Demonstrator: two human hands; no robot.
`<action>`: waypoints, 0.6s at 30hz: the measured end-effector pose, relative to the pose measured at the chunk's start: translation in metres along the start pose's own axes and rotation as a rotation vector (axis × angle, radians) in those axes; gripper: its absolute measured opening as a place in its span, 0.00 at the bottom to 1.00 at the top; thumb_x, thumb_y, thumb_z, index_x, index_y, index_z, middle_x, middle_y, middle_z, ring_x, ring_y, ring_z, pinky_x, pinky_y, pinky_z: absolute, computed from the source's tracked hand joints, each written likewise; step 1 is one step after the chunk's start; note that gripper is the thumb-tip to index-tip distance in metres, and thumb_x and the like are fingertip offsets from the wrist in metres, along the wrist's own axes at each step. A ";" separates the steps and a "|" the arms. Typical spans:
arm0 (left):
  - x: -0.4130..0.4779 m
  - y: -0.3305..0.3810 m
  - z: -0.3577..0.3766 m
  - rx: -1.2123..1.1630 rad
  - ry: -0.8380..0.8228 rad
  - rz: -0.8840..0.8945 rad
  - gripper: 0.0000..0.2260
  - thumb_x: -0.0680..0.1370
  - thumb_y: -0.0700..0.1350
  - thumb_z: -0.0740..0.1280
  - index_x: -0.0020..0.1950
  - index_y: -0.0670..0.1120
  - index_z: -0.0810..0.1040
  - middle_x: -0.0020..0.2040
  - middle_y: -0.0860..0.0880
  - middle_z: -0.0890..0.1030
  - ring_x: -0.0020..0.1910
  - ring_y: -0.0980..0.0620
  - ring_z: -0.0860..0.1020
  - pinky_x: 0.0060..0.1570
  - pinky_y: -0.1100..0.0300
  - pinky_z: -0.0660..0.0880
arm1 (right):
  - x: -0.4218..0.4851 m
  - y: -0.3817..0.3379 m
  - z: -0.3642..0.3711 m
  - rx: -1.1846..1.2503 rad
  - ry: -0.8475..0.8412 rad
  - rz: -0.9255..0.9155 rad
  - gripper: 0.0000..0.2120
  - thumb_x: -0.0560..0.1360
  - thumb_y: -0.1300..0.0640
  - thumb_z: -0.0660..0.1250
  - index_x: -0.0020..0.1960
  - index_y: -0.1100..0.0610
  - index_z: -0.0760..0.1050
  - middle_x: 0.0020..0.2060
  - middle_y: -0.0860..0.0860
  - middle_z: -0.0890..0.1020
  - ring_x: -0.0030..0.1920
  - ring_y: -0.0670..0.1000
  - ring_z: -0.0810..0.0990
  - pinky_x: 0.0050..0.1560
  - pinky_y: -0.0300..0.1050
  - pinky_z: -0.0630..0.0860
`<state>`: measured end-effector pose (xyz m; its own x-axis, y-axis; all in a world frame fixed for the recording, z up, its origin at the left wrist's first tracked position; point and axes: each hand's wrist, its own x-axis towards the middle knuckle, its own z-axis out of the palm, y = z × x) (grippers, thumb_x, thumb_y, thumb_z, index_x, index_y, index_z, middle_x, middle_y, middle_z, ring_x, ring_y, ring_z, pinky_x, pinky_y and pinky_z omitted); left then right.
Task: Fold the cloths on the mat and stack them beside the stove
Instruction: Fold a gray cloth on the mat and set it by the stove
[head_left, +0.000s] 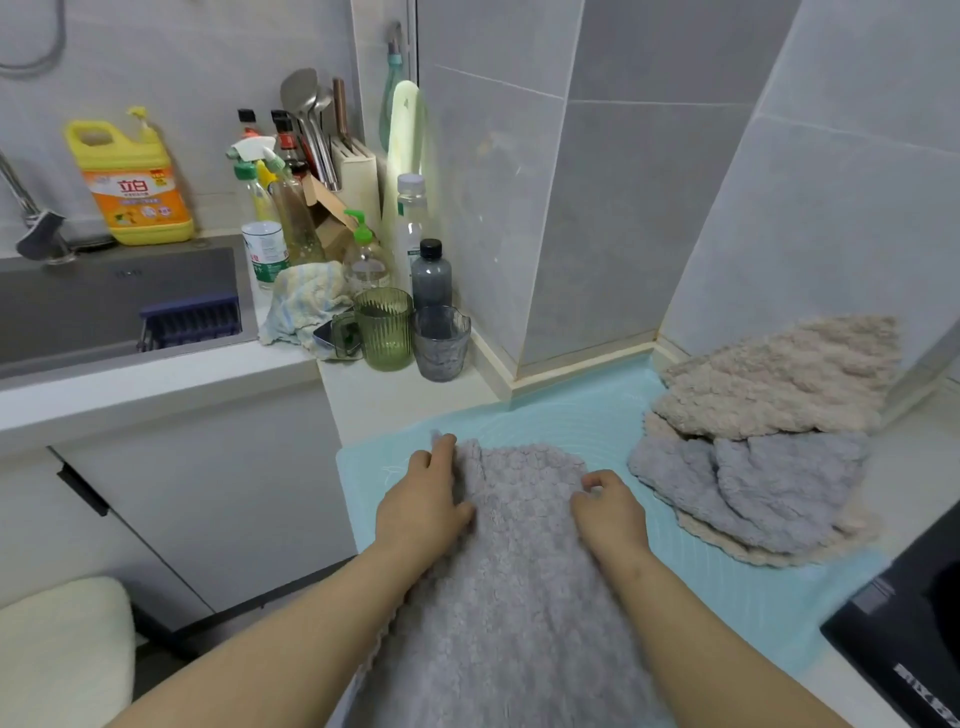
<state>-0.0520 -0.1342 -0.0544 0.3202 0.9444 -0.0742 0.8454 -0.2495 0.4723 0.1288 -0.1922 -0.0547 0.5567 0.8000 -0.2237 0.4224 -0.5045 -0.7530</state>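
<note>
Two hands work one lilac-grey bobbled microfibre cloth (519, 582), which lies lengthwise on the pale blue silicone mat (571, 415), its near end running out of view toward the person. The left hand (426, 499) lays its fingers (444, 447) along the far left edge with the thumb on top, seemingly pinching it. The right hand (610, 512) has its fingers (592, 480) curled onto the far edge, clamped on the pile.

The near end probably overhangs the surface, so its weight could drag the cloth off if either grip slackens. The plush fabric is thick and limp, so a fold may land crooked or spring open. The smooth mat could let the cloth slide, or shift itself.

Just beside, the heap of beige and blue-grey cloths (769, 441) sprawls loose with scalloped edges. A careless sweep could snag it. The black glass stove (904, 623) sits at the right, with little bare surface showing beside it for a stack.
</note>
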 end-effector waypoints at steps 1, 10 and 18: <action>0.007 0.000 0.003 0.027 0.029 -0.022 0.31 0.75 0.49 0.64 0.74 0.52 0.52 0.61 0.47 0.71 0.50 0.45 0.76 0.41 0.55 0.74 | 0.006 -0.002 0.003 0.016 -0.011 0.017 0.18 0.78 0.61 0.58 0.67 0.58 0.67 0.55 0.56 0.76 0.39 0.50 0.73 0.35 0.40 0.67; 0.054 -0.023 -0.009 -0.381 0.041 -0.223 0.03 0.75 0.42 0.65 0.47 0.49 0.76 0.39 0.52 0.78 0.40 0.49 0.76 0.39 0.60 0.71 | 0.052 -0.007 0.024 0.090 0.001 0.148 0.07 0.76 0.62 0.56 0.42 0.60 0.71 0.39 0.58 0.80 0.32 0.53 0.73 0.34 0.43 0.71; 0.087 -0.045 -0.037 -0.540 0.200 -0.291 0.09 0.75 0.37 0.65 0.37 0.49 0.75 0.36 0.49 0.79 0.40 0.45 0.77 0.43 0.54 0.77 | 0.063 -0.003 -0.005 0.324 0.198 0.094 0.15 0.79 0.61 0.55 0.65 0.58 0.68 0.42 0.57 0.80 0.35 0.55 0.79 0.39 0.49 0.76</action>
<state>-0.0773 -0.0328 -0.0498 -0.0199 0.9919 -0.1256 0.5344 0.1167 0.8371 0.1664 -0.1418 -0.0629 0.7231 0.6610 -0.2008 0.1331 -0.4184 -0.8984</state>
